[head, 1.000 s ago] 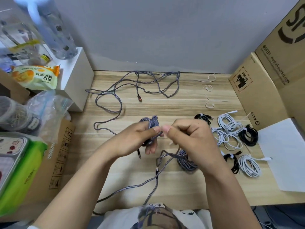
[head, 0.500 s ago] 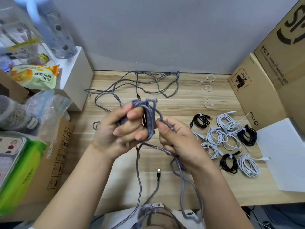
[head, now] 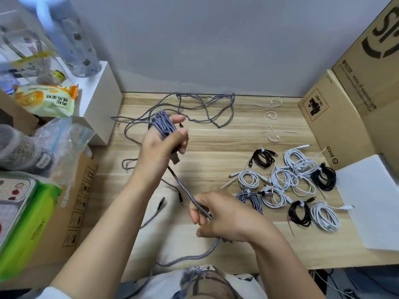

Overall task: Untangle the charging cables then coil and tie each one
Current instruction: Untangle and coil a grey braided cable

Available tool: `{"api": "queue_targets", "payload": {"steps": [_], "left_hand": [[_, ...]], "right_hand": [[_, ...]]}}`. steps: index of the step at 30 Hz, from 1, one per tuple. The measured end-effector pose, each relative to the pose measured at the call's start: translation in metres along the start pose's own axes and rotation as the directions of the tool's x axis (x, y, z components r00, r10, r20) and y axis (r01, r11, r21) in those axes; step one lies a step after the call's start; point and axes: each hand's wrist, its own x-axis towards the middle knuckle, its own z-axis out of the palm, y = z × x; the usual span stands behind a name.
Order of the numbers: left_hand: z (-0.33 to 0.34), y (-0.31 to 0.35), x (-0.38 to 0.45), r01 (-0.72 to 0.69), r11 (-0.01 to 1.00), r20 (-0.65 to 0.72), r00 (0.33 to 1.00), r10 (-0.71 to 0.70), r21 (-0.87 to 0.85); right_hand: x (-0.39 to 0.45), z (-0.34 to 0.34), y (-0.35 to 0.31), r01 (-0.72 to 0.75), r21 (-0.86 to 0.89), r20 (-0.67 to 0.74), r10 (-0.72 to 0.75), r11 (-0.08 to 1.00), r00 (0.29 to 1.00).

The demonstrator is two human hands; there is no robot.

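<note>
Since the earlier frame the hands are drawn apart: coil [head: 163, 125] is gripped by left hand [head: 160, 147] at centre-left, cable [head: 190, 198] pinched by right hand [head: 224, 216]; coiling is underway, more wraps needed.

Cardboard boxes [head: 336, 117], snack bag [head: 46, 99], perhaps bottle [head: 71, 37].

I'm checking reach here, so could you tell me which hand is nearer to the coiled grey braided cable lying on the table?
Right. The right hand sits just beside the coiled grey braided cable; the left hand is raised farther away, up-left.
</note>
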Motion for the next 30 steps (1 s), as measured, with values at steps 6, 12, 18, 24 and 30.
{"api": "queue_targets", "payload": {"steps": [6, 12, 18, 24, 30], "left_hand": [[-0.009, -0.019, -0.008, 0.026, 0.901, 0.245, 0.959, -0.145, 0.433], [-0.012, -0.005, -0.014, 0.035, 0.85, 0.474, 0.817, -0.327, 0.526], [-0.012, 0.0, -0.022, 0.117, 0.808, 0.649, 0.535, -0.541, 0.577], [-0.018, 0.01, -0.024, 0.296, 0.902, 0.819, 0.395, -0.416, 0.316], [-0.032, 0.012, -0.017, 0.367, 0.916, 0.806, 0.487, -0.337, 0.162]], "right_hand": [[-0.006, -0.01, -0.001, 0.0, -0.141, -0.186, -0.026, 0.99, 0.982], [-0.006, -0.016, 0.005, -0.029, -0.178, -0.422, -0.049, 0.984, 0.905], [-0.003, -0.02, 0.014, 0.019, -0.149, -0.774, -0.128, 0.989, 0.62], [0.004, -0.016, 0.013, 0.125, -0.122, -0.836, -0.17, 0.985, 0.521], [-0.005, -0.02, 0.01, 0.286, 0.439, -0.666, 0.095, 0.852, 0.74]]}}
